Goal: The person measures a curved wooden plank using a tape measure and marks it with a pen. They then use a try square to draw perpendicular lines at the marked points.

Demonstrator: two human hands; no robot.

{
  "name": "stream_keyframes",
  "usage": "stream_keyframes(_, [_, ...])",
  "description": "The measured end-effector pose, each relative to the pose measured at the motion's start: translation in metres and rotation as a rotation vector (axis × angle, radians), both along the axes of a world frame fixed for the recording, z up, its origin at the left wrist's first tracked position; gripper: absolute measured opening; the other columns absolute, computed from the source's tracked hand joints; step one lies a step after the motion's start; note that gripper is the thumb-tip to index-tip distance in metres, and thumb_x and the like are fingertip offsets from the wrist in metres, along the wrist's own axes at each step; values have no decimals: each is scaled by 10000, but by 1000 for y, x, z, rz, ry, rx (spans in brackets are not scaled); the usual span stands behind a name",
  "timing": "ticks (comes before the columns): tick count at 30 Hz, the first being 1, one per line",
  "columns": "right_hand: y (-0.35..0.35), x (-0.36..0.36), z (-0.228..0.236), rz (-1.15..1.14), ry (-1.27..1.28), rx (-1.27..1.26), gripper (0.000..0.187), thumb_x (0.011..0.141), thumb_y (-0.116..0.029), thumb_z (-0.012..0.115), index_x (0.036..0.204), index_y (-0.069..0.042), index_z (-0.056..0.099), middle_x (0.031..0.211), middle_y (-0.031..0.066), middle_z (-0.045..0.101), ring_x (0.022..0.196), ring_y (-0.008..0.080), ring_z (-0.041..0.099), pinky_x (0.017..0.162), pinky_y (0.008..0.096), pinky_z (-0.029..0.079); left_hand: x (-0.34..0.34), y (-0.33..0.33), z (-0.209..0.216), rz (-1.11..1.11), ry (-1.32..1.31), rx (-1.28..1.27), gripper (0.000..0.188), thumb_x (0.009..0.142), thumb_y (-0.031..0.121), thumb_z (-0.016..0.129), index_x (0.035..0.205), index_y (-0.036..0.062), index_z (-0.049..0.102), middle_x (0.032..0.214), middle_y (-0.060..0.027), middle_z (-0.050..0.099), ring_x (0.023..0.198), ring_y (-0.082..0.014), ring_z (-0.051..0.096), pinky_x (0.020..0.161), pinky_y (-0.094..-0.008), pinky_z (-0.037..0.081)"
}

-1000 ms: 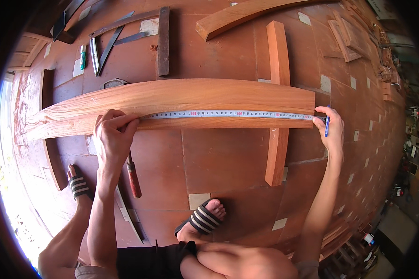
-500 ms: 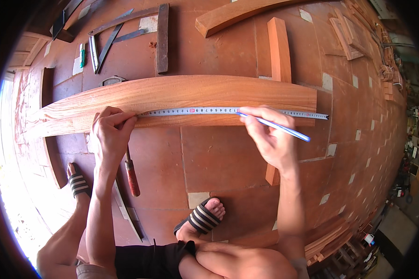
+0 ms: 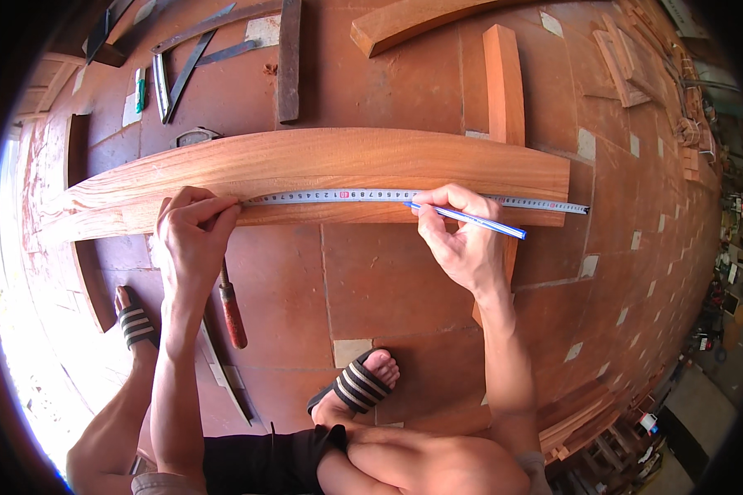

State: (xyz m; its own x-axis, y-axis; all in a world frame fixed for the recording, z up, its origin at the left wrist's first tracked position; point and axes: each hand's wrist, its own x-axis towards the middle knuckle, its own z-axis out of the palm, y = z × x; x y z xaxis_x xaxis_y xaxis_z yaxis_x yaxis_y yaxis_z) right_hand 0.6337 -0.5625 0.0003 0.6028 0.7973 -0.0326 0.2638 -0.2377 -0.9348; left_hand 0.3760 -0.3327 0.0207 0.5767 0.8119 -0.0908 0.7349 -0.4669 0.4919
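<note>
Flat on the floor, the long plank [image 3: 305, 177] looks heavy and stiff, best lifted by both ends. Left hand [image 3: 191, 235] presses the tape measure [image 3: 404, 196] onto it; right hand [image 3: 462, 239] pinches a blue pencil [image 3: 470, 221]

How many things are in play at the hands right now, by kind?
Wooden plank: 1
Tape measure, stretched along the plank: 1
Blue pen, in the right hand: 1
Red-handled tool, on the floor by the left hand: 1
Total: 4
</note>
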Motion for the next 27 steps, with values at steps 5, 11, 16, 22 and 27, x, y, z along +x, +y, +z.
stream_keyframes(5, [0,-1,-6,11,-98,39,62,911,-19,764,935,36,751,822,138,768,654,192,743,592,298,580,0,0,1,-11,3,2,171,862,90,846,1021,31,859,944,-42,730,872,-176,665,831,-324,533])
stream_keyframes(11, [-1,-1,-8,11,-107,45,60,900,5,763,949,39,757,835,143,767,669,193,745,605,302,594,-2,1,0,14,-18,-26,164,830,88,864,993,75,880,955,-35,749,897,-194,673,827,-333,559])
stream_keyframes(16, [-1,-2,-5,0,-72,21,62,906,12,755,959,44,760,847,147,769,685,192,754,604,299,604,-5,3,-2,16,-37,-57,163,829,79,859,990,76,881,967,-30,757,908,-194,678,832,-332,563])
stream_keyframes(22, [0,-1,-5,24,-114,56,65,907,25,750,967,48,760,855,155,769,693,199,769,609,300,611,-8,3,-5,2,-59,-44,161,826,66,853,985,70,878,970,-31,762,919,-202,683,845,-336,564])
stream_keyframes(27, [-1,-1,-6,24,-125,44,72,902,35,750,973,49,762,851,152,766,686,195,763,606,300,606,-8,3,-6,-3,-52,-23,155,828,58,850,981,64,875,971,-35,764,921,-205,684,847,-339,565])
